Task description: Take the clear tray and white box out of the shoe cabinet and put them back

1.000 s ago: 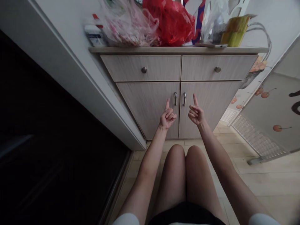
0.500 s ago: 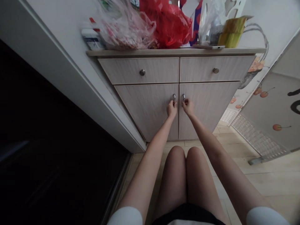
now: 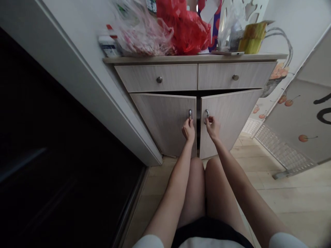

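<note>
A pale wood-grain cabinet stands in front of me, its left door (image 3: 165,120) and right door (image 3: 227,120) both slightly ajar, with a dark gap between them. My left hand (image 3: 188,130) is closed round the metal handle (image 3: 190,113) of the left door. On the other side of the gap, my right hand (image 3: 212,127) grips the right door's handle (image 3: 207,113). What is inside the cabinet is too dark to make out. Above the doors are two drawers, the left drawer (image 3: 176,77) and the right drawer (image 3: 217,74), both closed.
On the cabinet top (image 3: 188,59) lie a clear plastic bag (image 3: 144,38), a red plastic bag (image 3: 188,32), a white bottle (image 3: 109,46), a flat phone-like device (image 3: 230,53) and a yellow container (image 3: 252,38). A white-framed wall edge (image 3: 103,93) runs close on the left. My knees are near the doors.
Both cabinet doors have swung outward a little from closed, each pulled toward me by a hand on its handle. The gap between them has opened.
</note>
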{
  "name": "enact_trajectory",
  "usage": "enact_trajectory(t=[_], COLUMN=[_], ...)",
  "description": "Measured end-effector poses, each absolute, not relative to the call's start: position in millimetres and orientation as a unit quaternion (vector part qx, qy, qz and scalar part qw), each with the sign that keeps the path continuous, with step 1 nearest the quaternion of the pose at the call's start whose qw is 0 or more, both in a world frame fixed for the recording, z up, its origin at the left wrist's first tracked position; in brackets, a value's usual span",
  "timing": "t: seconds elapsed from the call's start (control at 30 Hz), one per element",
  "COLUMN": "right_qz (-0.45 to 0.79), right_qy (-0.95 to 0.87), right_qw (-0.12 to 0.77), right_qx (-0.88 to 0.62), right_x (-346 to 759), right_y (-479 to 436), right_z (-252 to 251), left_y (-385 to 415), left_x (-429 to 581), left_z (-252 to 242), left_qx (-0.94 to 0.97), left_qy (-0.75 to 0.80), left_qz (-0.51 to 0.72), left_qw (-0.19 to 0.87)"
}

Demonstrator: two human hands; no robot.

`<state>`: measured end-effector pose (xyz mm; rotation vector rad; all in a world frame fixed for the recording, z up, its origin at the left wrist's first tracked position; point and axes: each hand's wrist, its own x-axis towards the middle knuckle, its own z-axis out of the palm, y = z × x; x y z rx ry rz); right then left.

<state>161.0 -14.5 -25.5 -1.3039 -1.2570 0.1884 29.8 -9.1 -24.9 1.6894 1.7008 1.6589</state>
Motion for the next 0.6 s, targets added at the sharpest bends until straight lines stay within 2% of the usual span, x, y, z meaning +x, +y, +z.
enact_trajectory(t=[0.6], right_qz=[-0.004], right_qy=[-0.535], right_qw=[0.617], right_qx=[-0.577], right_x=[227], right_y=[-153], right_z=[-34], left_y=[-114], left_x=[-59], left_z=[-52], left_qx=[0.515], left_qy=[0.555], left_qz=[0.653], left_qw=[0.028])
